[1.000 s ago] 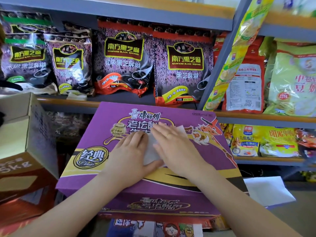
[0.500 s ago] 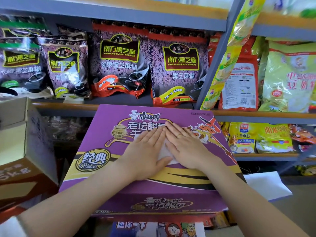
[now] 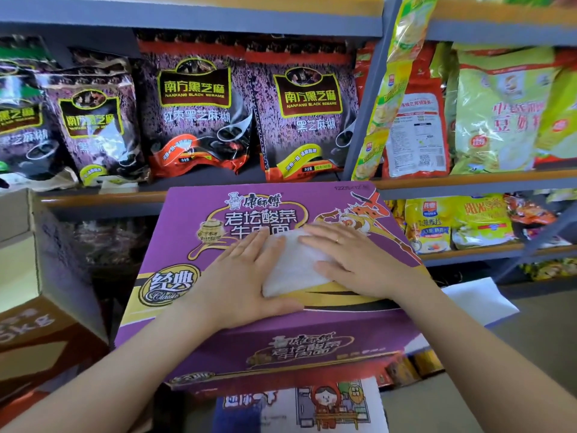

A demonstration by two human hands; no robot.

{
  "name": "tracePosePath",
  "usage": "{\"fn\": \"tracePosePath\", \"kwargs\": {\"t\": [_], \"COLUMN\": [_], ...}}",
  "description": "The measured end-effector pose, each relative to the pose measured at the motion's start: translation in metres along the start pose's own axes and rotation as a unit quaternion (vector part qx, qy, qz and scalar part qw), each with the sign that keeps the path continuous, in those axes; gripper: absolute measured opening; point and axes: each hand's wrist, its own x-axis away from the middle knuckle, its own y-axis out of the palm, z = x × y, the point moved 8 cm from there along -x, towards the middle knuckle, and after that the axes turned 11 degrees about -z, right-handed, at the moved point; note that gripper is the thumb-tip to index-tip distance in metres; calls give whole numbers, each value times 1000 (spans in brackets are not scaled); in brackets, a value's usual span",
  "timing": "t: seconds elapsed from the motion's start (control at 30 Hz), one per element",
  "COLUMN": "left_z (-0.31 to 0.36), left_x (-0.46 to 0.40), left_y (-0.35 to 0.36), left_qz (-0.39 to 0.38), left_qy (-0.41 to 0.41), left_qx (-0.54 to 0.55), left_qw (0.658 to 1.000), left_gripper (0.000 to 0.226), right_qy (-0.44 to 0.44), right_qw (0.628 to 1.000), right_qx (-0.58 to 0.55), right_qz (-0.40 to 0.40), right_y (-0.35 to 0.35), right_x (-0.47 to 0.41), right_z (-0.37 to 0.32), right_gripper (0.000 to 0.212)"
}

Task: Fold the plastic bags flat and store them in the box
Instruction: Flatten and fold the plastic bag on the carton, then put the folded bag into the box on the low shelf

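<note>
**Both palms flat on folded bag atop purple carton**

A folded white translucent plastic bag (image 3: 295, 264) is seen at frame centre, lying flat on the top face of a large purple printed cardboard carton (image 3: 193, 232). The bag is pressed from both sides. The left hand (image 3: 246, 282) is laid palm down over the bag's left edge, fingers straight and together, pointed up and right, thumb spread out along the bag's lower edge. The right hand (image 3: 359, 260) is laid palm down over the bag's right edge, fingers straight, pointed up and left, thumb stretched toward the bag's middle; a ring is seen on one finger. Nothing is gripped by either hand; both are flat and released. Both bare forearms are extended from the lower corners of the frame, converging on the carton.

An open brown cardboard box (image 3: 37, 276) is seen at the left edge, beside the carton. A white plastic sheet (image 3: 474, 301) is seen at right, just beyond the carton's right edge. Dark purple sesame-paste packets (image 3: 193, 107) are ranged on a grey metal shelf (image 3: 218, 17) across the upper frame; yellow-green snack packets (image 3: 499, 110) are seen upper right.
</note>
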Motion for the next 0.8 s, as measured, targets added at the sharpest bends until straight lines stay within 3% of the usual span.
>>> {"fn": "tracePosePath", "kwargs": {"t": [0.13,0.2,0.3,0.4,0.57,0.67,0.8], "left_z": [31,52,80,112,185,241,318], "left_x": [4,9,8,1,-30,-59,-116], "left_y": [0,-1,7,7,-2,-3,18], "left_qz": [1,50,79,123,155,155,61], "left_qy": [34,68,117,173,206,213,182], "left_qx": [-18,-50,-45,-48,-40,1,73], "left_qw": [999,995,989,976,965,965,979], "left_gripper": [123,102,74,57,48,35,27], "right_qy": [8,24,12,23,77,119,153], "right_qw": [1000,1000,998,985,887,814,772], "right_qx": [1,17,44,-111,-374,-466,-500], "right_qz": [8,1,49,126,262,326,361], "right_y": [3,11,16,9,-8,-11,-17], "right_x": [33,58,100,144,209,238,272], "right_z": [5,11,23,50,119,175,268], "right_gripper": [98,102,82,55,19,32,19]}}
